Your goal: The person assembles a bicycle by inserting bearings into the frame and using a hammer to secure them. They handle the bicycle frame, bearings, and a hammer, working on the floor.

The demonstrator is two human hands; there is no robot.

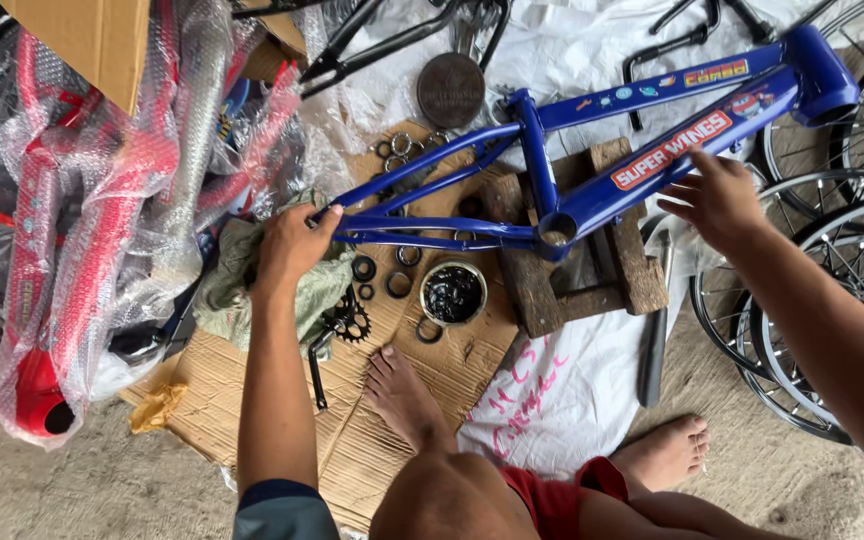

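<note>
The left hand point(290, 243), just left of the frame's centre, is curled around the rear tip of the blue bicycle frame point(592, 195), thumb and fingers closed on the thin stays where they meet. The right hand point(717, 200), right of centre, lies on the frame's thick lower tube with its fingers bent over the top edge; whether it truly grips the tube or only steadies it cannot be told. The frame stretches from the left hand across the middle of the picture up to the upper right corner, its bottom bracket shell resting on a rough wooden block point(577, 265) at centre.

Just below the rear stays sits a small round tin point(452, 293) filled with black grease, standing on a sheet of brown cardboard point(372, 440). Loose rings and bearings point(402, 285) lie around the tin, and a black crank with chainring point(342, 330) lies just left of it. A crumpled greenish rag point(227, 290) lies under the left wrist.

At the left edge, red frames in bubble wrap point(72, 230) are stacked. Spoked wheels point(832, 290) lie at the right edge. The person's bare feet point(402, 395) rest on the cardboard and on a white sack point(562, 390) at lower centre
</note>
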